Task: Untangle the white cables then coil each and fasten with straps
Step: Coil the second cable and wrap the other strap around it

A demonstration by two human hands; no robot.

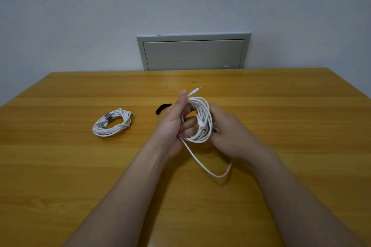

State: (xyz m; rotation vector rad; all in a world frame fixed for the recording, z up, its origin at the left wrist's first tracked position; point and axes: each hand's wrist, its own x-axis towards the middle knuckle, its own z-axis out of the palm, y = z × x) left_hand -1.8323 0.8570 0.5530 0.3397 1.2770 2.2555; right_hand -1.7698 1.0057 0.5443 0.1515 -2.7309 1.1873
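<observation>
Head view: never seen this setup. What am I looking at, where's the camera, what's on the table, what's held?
There is no machine here: a person works with two bare hands. The single picture comes from a wide-angle camera worn on their head, looking forward and down. The left hand and right hand both grip a partly coiled white cable; a loose tail trails below it and a plug sticks out on top. On the wooden table lie a finished coil bound with a grey strap, and a black strap just behind the left hand. A closed grey panel sits in the wall behind.
</observation>
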